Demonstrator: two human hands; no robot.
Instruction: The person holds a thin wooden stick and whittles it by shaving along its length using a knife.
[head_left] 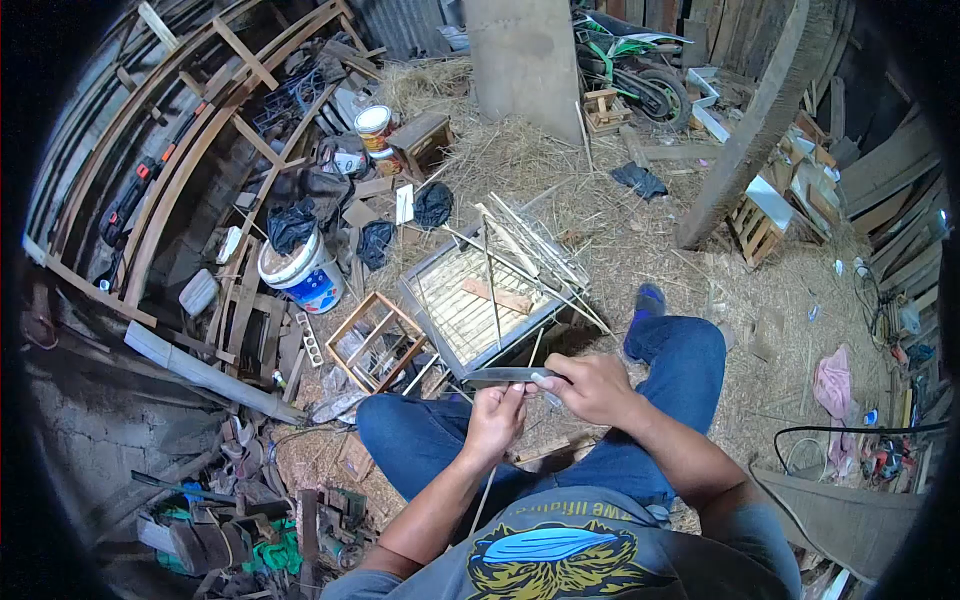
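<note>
My right hand (592,388) is closed around the handle of a knife (500,375), whose broad grey blade points left. Just below the blade, my left hand (494,422) pinches a thin bamboo strip (484,498). The strip runs from the fingers down toward my shirt; part of it is hidden by the hand. Blade and left fingertips are very close, and I cannot tell whether they touch. In front of my knees stands a grey-framed slatted box (428,322) with several thin sticks (490,285) and a flat wood piece (497,297) lying across it.
A small wooden frame (349,330) stands left of the box. Beyond it is a white bucket (318,285) with a black plastic bag (290,230). A wooden post (745,125) leans at the right. Behind are a motorbike (640,80) and an upright board (522,65). Straw and shavings cover the floor.
</note>
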